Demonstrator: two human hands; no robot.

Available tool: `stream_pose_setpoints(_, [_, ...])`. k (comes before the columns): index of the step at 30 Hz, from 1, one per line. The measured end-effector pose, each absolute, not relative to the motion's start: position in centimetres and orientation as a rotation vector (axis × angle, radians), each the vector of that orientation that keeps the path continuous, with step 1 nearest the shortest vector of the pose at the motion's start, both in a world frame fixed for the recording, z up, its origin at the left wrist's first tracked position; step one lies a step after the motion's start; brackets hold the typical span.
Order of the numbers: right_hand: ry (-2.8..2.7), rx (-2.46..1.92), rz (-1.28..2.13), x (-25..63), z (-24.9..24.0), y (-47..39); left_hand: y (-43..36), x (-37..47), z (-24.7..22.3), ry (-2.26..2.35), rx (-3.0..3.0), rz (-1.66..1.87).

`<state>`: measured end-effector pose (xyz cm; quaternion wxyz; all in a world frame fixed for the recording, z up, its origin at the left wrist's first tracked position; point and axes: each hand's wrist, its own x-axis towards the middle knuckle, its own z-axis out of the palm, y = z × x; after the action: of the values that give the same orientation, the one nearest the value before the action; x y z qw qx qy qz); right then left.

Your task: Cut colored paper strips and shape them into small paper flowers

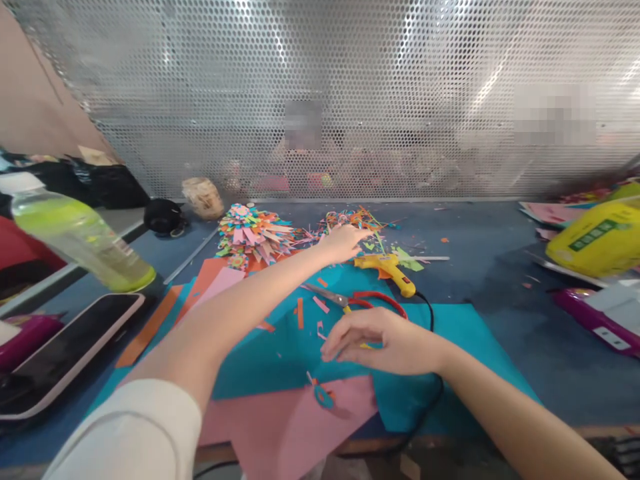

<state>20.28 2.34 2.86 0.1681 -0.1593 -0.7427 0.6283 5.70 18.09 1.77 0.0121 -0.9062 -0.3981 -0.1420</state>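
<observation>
My left hand (pixel 344 243) reaches forward over a heap of thin paper strips (pixel 357 219). Its index finger is stretched out to the right, the other fingers are partly hidden, and I see nothing held. My right hand (pixel 387 340) hovers above teal paper (pixel 270 363), fingers loosely bent, thumb apart, and no object in it. Just beyond it lie scissors (pixel 357 301) with red handles. A yellow glue gun (pixel 387 270) rests between the strips and the scissors. Left of the heap stands a fringed, many-coloured paper piece (pixel 253 233). A small teal paper curl (pixel 323 397) sits on pink paper (pixel 300 427).
At left are a bottle (pixel 83 233) of green drink, a phone (pixel 70 353) and a round black object (pixel 164 217). A yellow packet (pixel 595 240) and a purple item (pixel 600 323) lie at right. A perforated metal panel (pixel 375 100) closes the back. The glue gun's cord (pixel 431 310) crosses the paper.
</observation>
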Motion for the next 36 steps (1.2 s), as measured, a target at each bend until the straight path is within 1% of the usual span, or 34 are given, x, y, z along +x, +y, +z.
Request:
stream_pose_setpoints(4, [-2.191,-0.495,1.703,20.5,3.0,2.6,20.6,8.3,1.6,-1.183,-2.793,-0.308])
stream_pose_setpoints(10, [-1.98,-0.398,1.858,20.8,3.4,2.8,22.6,9.2,0.5,-1.193,-2.746,-0.199])
stream_pose_setpoints(17, [-2.06,-0.448,1.847,20.7,3.0,2.9,22.7,9.1,-0.3,-1.217,-2.747,-0.252])
stream_pose_setpoints(25, [-2.116,-0.479,1.787,20.6,3.3,3.0,21.9,8.7,0.8,-1.263,-2.844,-0.33])
stream_pose_setpoints(31, [-2.175,-0.498,1.727,20.7,3.2,3.1,22.1,10.0,1.3,-1.392,-2.922,-0.514])
stream_pose_setpoints(33, [-2.204,-0.502,1.649,20.8,3.2,3.2,22.0,9.8,1.9,-1.442,-2.952,-0.668])
stream_pose_setpoints(36, [-2.233,-0.515,1.464,20.8,3.1,3.5,21.3,8.4,3.3,-1.536,-2.97,-0.987])
